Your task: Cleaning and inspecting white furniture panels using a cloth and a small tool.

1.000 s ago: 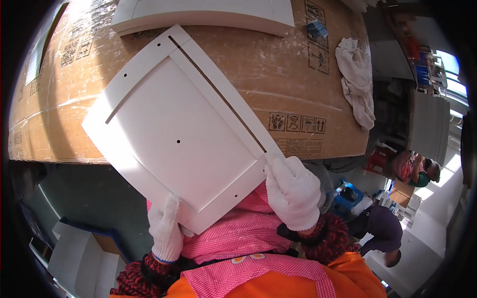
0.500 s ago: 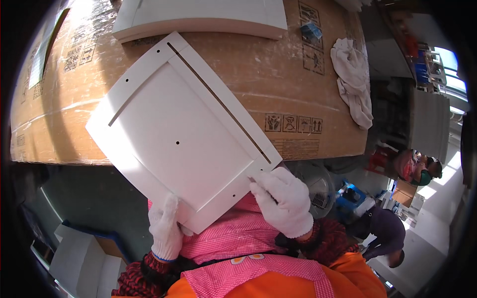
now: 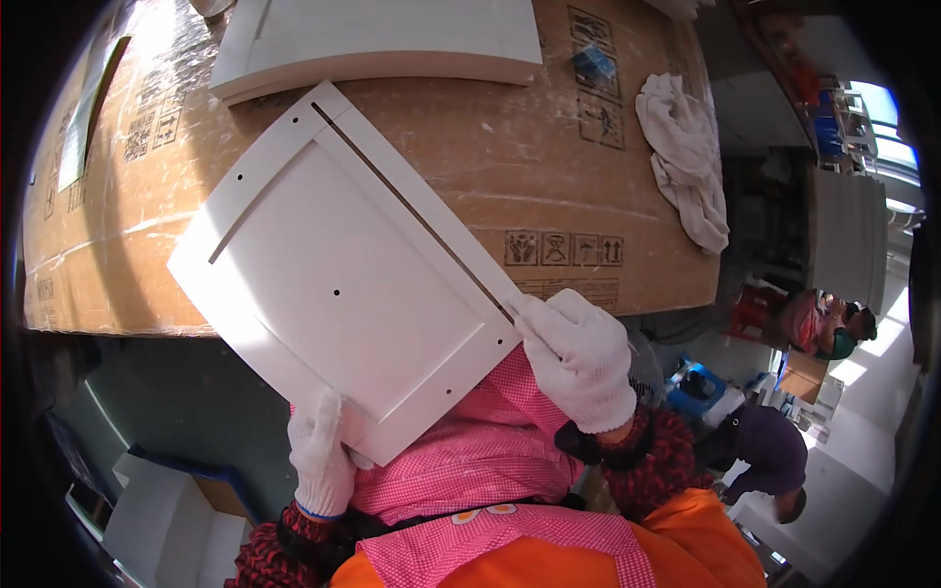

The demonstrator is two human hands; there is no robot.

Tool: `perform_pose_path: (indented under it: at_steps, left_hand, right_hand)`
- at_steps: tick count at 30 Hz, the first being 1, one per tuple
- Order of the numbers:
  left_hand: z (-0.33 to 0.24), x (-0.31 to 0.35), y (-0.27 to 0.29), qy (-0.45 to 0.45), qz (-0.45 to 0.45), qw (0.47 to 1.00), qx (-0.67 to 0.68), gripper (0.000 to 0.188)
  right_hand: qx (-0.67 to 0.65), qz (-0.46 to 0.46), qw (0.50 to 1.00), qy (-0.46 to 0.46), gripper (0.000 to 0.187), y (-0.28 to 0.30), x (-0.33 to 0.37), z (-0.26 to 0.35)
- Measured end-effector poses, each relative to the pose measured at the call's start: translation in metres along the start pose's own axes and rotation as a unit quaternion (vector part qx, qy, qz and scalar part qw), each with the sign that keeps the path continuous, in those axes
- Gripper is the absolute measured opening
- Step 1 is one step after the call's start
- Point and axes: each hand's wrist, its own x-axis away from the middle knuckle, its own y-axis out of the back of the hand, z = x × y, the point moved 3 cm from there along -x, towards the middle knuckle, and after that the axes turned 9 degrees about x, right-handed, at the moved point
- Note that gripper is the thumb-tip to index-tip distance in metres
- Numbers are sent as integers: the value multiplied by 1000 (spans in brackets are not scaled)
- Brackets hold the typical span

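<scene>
A white panel [image 3: 363, 255] with a recessed middle, a long dark groove along one side and several small dark holes lies tilted across the near edge of a cardboard-covered table. My left hand [image 3: 321, 451], in a white knit glove, grips its nearest corner, thumb on top and fingers underneath. At the panel's right corner, by the end of the groove, is my right hand [image 3: 578, 358], gloved as well. Its fingers are closed on that corner, and their undersides are hidden.
More white panels [image 3: 382, 59] are stacked at the table's far side. On the cardboard [image 3: 461, 127] lie a white cloth [image 3: 681, 157] and a small blue item [image 3: 594, 64]. White boards [image 3: 162, 519] stand low at left; a person in purple [image 3: 765, 451] bends at right.
My right hand has moved from the panel's near right edge up to its right corner. The panel has shifted slightly left in view, while my left hand keeps its hold.
</scene>
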Motion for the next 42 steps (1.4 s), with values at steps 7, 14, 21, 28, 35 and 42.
perform_pose_path:
  at_steps: [7, 14, 21, 28, 35, 42]
  left_hand:
    - [2, -1, 3, -7, 18, 1000, 10, 36]
    - [6, -3, -1, -37, -8, 999, -15, 46]
    - [1, -1, -2, -31, 1, 999, -10, 46]
    - [0, -1, -7, -24, -20, 999, -6, 44]
    - [5, -2, 6, -14, 14, 1000, -20, 45]
    - [5, -2, 4, -12, 7, 1000, -10, 43]
  right_hand:
    - [4, -15, 1000, -10, 23, 1, -5, -3]
    - [-6, -7, 1000, -1, 30, -3, 4, 9]
    - [35, -51, 998, 18, 30, -5, 2, -3]
    - [54, -46, 997, 13, 27, -9, 8, 3]
    - [-5, -24, 1000, -5, 32, -8, 12, 9]
    - [1, -94, 995, -29, 26, -10, 7, -2]
